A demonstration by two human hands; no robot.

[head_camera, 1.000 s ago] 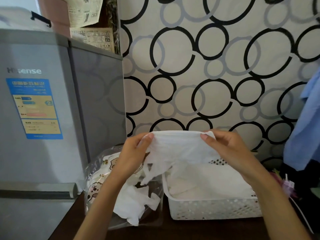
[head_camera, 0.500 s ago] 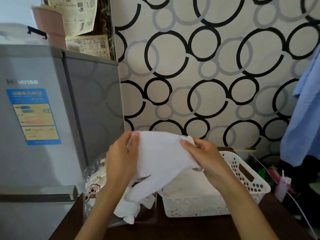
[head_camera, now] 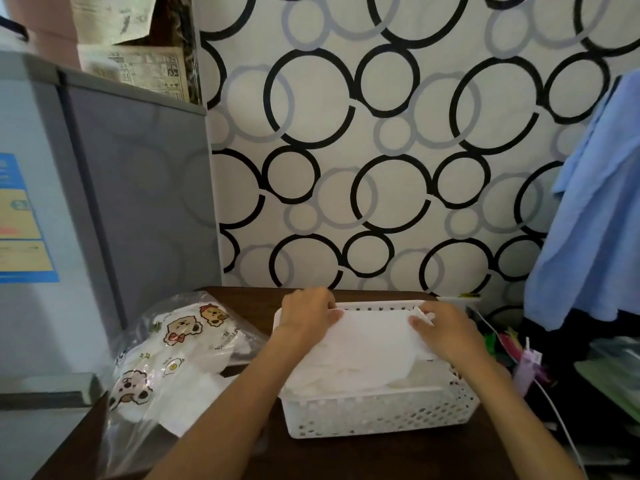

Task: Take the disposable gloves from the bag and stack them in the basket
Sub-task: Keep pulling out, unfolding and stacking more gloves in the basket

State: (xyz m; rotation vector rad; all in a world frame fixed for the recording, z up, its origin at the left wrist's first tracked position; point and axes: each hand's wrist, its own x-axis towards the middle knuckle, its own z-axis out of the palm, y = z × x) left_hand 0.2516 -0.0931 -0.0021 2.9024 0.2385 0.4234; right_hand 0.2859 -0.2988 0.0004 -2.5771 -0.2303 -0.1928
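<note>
Both the left hand (head_camera: pixel 306 315) and right hand (head_camera: pixel 445 332) pinch a white glove (head_camera: pixel 372 344) atop the stack inside the white basket (head_camera: pixel 377 415), beside the clear bag (head_camera: pixel 166 362) holding more gloves.

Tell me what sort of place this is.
Probably a lived-in home corner: a grey fridge beside a small wooden table, circle-patterned wallpaper behind, and blue clothing hanging on the right.

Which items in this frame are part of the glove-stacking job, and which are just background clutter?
Job: the glove held by left hand and right hand, white basket, clear cartoon-print bag.

Background: grey fridge, blue cloth, newspapers, brown table.
</note>
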